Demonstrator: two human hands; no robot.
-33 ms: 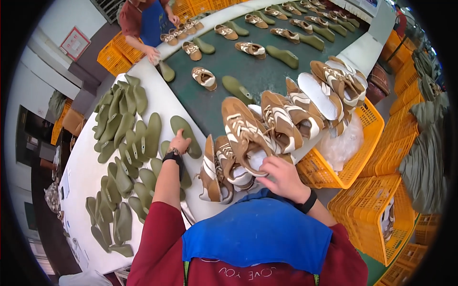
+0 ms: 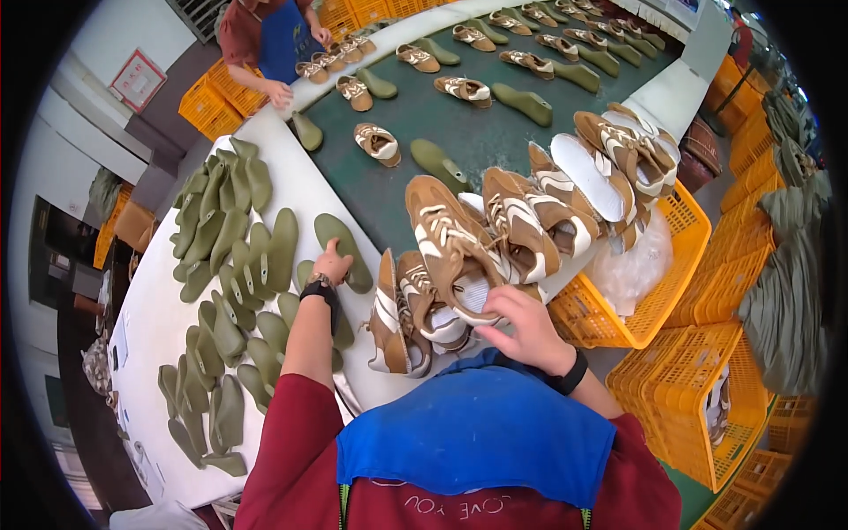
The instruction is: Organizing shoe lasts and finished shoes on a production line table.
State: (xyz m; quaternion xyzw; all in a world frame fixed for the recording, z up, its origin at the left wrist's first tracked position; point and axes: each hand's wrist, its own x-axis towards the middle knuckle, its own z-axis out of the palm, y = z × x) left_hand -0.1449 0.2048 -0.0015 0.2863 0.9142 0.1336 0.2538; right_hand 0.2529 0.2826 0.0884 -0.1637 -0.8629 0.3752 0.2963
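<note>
My left hand [image 2: 330, 265] is closed round the rear part of an olive-green shoe last [image 2: 340, 231] at the corner of the white table. My right hand [image 2: 521, 322] pinches the heel collar of a brown sneaker [image 2: 439, 216] with white stripes and laces, its toe pointing away from me and its pale lining showing. The sneaker rests on or just above a row of similar brown sneakers [image 2: 521, 221]; the contact is hidden. To the left of my left hand, many more green lasts [image 2: 230, 230] lie heaped on the table.
A green conveyor belt [image 2: 353, 141] carries sneakers and lasts in pairs. Across it, a co-worker's hand [image 2: 279, 93] hovers near a last. A yellow crate [image 2: 658, 309] with clear plastic bags stands at my right, with stacked yellow crates [image 2: 671, 389] beyond.
The sneaker under my right hand has shifted very slightly away from me. The co-worker's hand has lifted a little off the last. My left hand stays put.
</note>
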